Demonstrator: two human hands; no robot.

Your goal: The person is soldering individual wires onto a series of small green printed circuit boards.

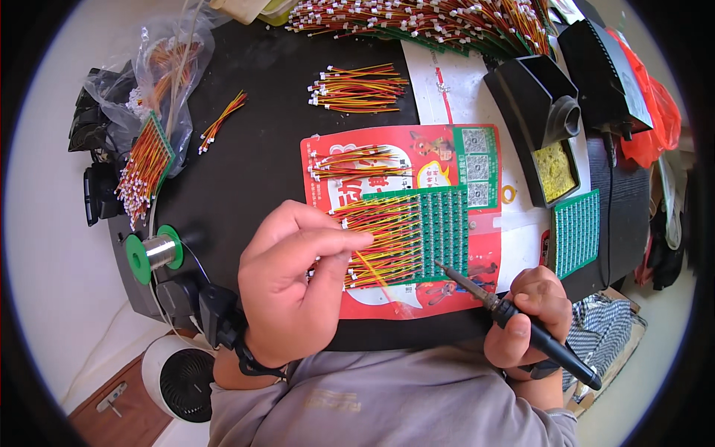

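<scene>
My left hand (290, 279) is closed in a pinch over the left part of the work, holding a thin yellow wire (375, 272) that slants down to the right. Wrapped around the black handle of a soldering iron (503, 308) is my right hand (538, 305). The iron's tip rests at or just above a green circuit board panel (445, 231); contact cannot be made out. Rows of red, yellow and black wires (387, 223) with white connectors extend left from the panel, partly behind my left fingers. Beneath lies a red printed sheet (316, 145), with loose wires (361, 162) above the panel.
A solder spool (158, 252) stands at left, near a wired board (153, 153) and a plastic bag (175, 63). Wire bundles (357, 88) lie farther back, before piled wired boards (447, 22). At right are an iron stand (521, 97), yellow sponge (554, 171) and another green panel (577, 232).
</scene>
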